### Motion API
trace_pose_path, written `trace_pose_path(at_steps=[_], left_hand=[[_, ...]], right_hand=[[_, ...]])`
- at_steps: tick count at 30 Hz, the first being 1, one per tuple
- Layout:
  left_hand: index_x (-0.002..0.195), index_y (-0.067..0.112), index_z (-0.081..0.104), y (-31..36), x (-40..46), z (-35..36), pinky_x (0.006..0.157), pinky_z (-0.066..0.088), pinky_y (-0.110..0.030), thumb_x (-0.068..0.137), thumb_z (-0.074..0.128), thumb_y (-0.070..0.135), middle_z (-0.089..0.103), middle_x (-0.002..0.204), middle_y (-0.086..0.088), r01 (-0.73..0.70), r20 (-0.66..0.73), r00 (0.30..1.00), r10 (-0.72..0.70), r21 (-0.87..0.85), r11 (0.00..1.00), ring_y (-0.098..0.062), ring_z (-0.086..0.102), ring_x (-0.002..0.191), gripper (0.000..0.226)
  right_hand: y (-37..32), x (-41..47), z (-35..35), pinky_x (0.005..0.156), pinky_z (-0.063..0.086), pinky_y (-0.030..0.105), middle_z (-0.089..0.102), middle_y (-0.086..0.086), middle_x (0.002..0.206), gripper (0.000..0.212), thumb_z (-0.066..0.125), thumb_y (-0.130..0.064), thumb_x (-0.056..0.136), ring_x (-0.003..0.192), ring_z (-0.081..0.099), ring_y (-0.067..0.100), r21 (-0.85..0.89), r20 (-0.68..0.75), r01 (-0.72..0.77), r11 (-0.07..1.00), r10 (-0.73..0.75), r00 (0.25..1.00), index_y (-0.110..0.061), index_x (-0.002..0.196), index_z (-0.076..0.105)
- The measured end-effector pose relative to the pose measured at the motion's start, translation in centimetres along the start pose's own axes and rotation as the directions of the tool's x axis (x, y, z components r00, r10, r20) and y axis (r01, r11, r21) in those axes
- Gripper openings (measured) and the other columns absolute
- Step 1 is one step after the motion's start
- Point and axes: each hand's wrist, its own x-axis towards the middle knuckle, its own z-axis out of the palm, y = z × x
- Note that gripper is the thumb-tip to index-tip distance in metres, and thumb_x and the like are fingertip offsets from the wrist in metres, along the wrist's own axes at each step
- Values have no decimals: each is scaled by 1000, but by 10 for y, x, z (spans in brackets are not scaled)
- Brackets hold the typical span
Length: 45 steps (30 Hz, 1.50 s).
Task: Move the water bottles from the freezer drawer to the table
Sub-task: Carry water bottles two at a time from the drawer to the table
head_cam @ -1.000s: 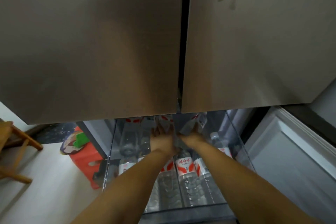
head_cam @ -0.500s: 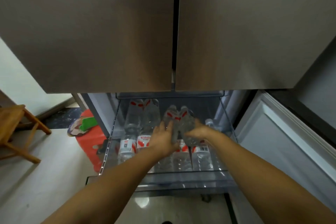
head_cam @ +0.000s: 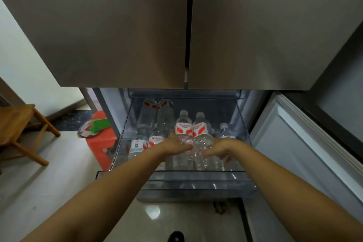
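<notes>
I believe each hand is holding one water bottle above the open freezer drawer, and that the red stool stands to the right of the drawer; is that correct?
Not quite: in the head view the red stool stands left of the freezer drawer, not right. The left hand and right hand do each hold a water bottle.

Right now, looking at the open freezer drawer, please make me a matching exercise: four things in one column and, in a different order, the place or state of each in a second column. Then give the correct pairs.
Things:
1. left hand
2. right hand
3. red stool
4. wooden chair

Places or states:
A. stands on the floor far to the left, by the wall
B. grips the left one of the two lifted bottles
C. stands right beside the left wall of the freezer drawer
D. grips the right one of the two lifted bottles

Pairs: 1-B, 2-D, 3-C, 4-A
</notes>
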Motion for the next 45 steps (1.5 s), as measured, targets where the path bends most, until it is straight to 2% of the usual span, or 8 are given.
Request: trace_pose_path(at_steps=[5, 10, 17, 20, 31, 36, 41, 45], left_hand=[[126, 4, 51, 13, 23, -1, 94, 49, -41, 86, 56, 57, 59, 122, -13, 166, -60, 982, -181, -199, 966, -29, 58, 109, 66], [114, 14, 57, 1, 54, 8, 94, 53, -44, 58, 79, 60, 68, 106, -7, 110, -76, 988, -135, -266, 958, -25, 67, 99, 75], [104, 8, 63, 15, 38, -2, 74, 56, -36, 81, 70, 25, 69, 98, -10, 13, 9, 1000, -10, -460, 888, -23, 67, 89, 29], [101, 8, 65, 24, 30, -8, 79, 56, -38, 79, 68, 32, 66, 102, -13, 86, 124, 992, -23, -538, 838, -26, 65, 90, 33], [114, 8, 65, 42, -26, 5, 78, 55, -40, 80, 58, 62, 67, 92, -12, 213, 379, 901, 211, -810, 547, -25, 65, 76, 63], [113, 6, 66, 49, -64, 29, 81, 53, -39, 74, 67, 47, 68, 96, -13, 145, 404, 865, 298, -769, 622, -25, 65, 83, 57], [113, 9, 62, 58, -82, 61, 82, 56, -42, 75, 67, 38, 72, 97, -15, -15, 380, 857, 348, -657, 754, -28, 70, 85, 48], [120, 12, 59, 62, -83, 95, 95, 51, -49, 68, 77, 40, 71, 107, -15, -217, 428, 788, 442, -478, 851, -33, 67, 102, 61]], right_hand=[[-13, 19, 3, 88, 50, 35, 57, 11, 131, 59, 47, -52, 93, 114, 58, 29, 198, -248, 131, 971, -79, 965, -13, 137, 46], [-16, 44, 19, 84, 52, 31, 63, 9, 123, 50, 62, -44, 88, 100, 64, 22, 313, -403, 176, 933, -37, 914, -13, 127, 53], [5, 41, -6, 87, 56, 43, 72, 11, 104, 70, 79, -47, 69, 93, 70, 29, 637, -189, 150, 756, -36, 981, -7, 121, 56], [14, 28, -18, 89, 55, 44, 74, 14, 97, 44, 70, -34, 82, 87, 71, 29, 790, -121, 165, 591, -114, 986, -5, 114, 61], [58, -54, -11, 71, 53, 39, 68, 11, 78, 51, 58, -54, 86, 68, 67, 25, 951, -138, 211, 226, -299, 944, -6, 97, 70], [77, -87, 13, 79, 55, 42, 72, 13, 94, 65, 71, -54, 71, 80, 70, 29, 875, -330, 385, 295, -220, 918, -8, 117, 63], [103, -124, 43, 75, 58, 38, 73, 7, 104, 39, 60, -45, 88, 90, 72, 24, 676, -638, 592, 439, -53, 768, -21, 118, 59], [134, -153, 67, 79, 58, 39, 70, -1, 106, 43, 63, -48, 85, 90, 71, 17, 579, -783, 616, 534, 155, 602, -30, 122, 54]])
